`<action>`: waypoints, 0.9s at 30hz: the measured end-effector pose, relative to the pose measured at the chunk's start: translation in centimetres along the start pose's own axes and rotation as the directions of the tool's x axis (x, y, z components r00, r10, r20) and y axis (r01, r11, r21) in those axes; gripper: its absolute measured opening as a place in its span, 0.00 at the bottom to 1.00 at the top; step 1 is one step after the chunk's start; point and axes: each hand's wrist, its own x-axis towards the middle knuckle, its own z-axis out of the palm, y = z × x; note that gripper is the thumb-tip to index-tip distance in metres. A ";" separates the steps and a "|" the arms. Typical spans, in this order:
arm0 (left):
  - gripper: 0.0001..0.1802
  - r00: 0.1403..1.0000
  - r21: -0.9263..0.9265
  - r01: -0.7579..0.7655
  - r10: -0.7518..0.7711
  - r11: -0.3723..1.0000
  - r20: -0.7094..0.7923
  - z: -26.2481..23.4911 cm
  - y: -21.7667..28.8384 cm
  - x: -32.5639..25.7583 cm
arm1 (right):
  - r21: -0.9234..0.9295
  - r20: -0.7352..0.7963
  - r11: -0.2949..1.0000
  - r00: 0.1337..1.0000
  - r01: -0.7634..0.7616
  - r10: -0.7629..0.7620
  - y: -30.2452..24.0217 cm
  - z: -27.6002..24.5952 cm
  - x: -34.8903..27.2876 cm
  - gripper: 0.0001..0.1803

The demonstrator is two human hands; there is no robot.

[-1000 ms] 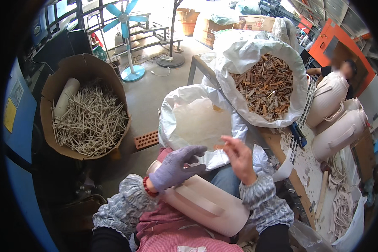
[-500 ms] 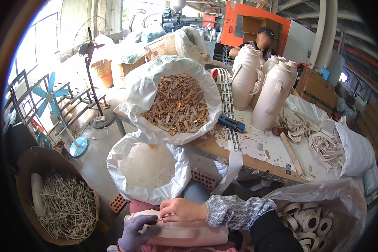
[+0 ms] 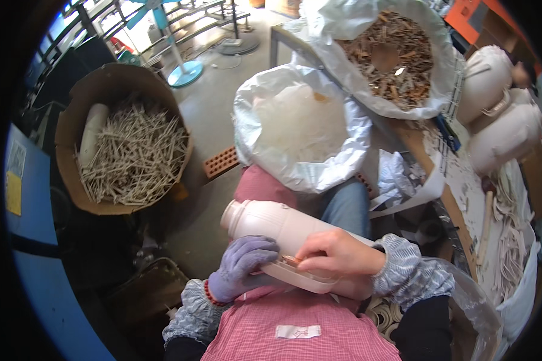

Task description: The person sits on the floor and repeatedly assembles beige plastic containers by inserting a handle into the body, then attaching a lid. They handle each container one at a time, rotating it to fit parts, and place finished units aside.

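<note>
A pale pink thermos jug body [image 3: 271, 224] lies across my lap, its neck at the left and its handle [image 3: 301, 276] turned toward me. My left hand [image 3: 244, 268], in a purple glove, is closed around the jug's lower side by the handle's left end; its thumb is hidden. Bare and pinched, my right hand [image 3: 337, 256] holds a small copper-coloured strip [image 3: 291, 260] against the jug at the handle's left end. The strip's far tip is hard to make out.
A cardboard box of thin pale sticks [image 3: 135, 156] stands left. Ahead are a white sack of translucent pieces [image 3: 301, 123] and one of brown strips [image 3: 397, 75]. More jugs [image 3: 506, 138] and a mallet [image 3: 485, 228] lie rightward on the table. Pale rings [image 3: 382, 316] sit low right.
The view has swung down and left. The jug is now tilted, with its handle turned nearer me. Both hands stay on it, the right still pinching the small strip.
</note>
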 end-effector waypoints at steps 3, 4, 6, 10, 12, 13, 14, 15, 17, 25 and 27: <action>0.35 0.998 -0.041 -0.016 0.013 0.999 -0.062 0.4 -0.5 -1.1 | -0.012 0.069 1.000 0.997 -0.027 0.028 -0.5 0.8 0.4 0.12; 0.33 0.998 -0.046 0.005 -0.008 0.999 -0.063 0.4 -0.5 -1.4 | -0.016 0.074 1.000 0.997 -0.027 0.028 -0.4 1.1 0.5 0.13; 0.32 0.998 -0.044 0.017 -0.020 0.999 -0.062 0.5 -0.5 -1.3 | -0.034 0.083 0.999 0.996 -0.027 0.030 -0.3 1.0 0.6 0.13; 0.31 0.999 -0.026 0.014 -0.016 1.000 -0.044 0.5 -0.7 -1.3 | -0.056 0.095 0.998 0.995 -0.027 0.032 -0.6 0.7 0.3 0.13; 0.30 0.999 0.035 -0.020 0.019 0.999 0.026 0.1 -0.3 -0.7 | -0.063 0.077 0.998 0.997 -0.008 0.013 -0.4 0.9 0.1 0.13; 0.29 0.994 0.093 -0.064 0.056 0.994 0.094 -0.4 -0.2 -0.4 | -0.070 0.057 0.997 0.998 0.011 -0.007 -0.1 1.2 0.0 0.13; 0.28 0.983 0.147 -0.114 0.090 0.982 0.163 -0.9 -0.2 0.3 | -0.079 0.037 0.996 0.999 0.030 -0.027 0.0 1.3 -0.1 0.12; 0.28 0.958 0.190 -0.215 0.169 0.958 0.232 -0.9 -0.8 0.6 | -0.226 -0.006 0.970 0.995 0.091 -0.095 -0.1 1.6 -0.3 0.14; 0.27 0.972 0.152 -0.162 0.131 0.975 0.195 -0.6 -0.6 1.6 | -0.517 -0.074 0.841 0.970 0.162 -0.232 -0.6 2.1 -1.3 0.16; 0.31 0.970 0.021 0.085 -0.087 0.996 0.227 -0.9 -2.1 9.1 | -0.425 -0.439 0.905 0.878 -0.017 -0.190 2.4 -3.8 -9.8 0.19; 0.28 0.953 -0.275 0.181 -0.099 0.944 0.286 0.2 -2.7 10.1 | -0.091 -0.576 0.996 0.816 -0.003 -0.050 2.5 -4.6 -13.2 0.18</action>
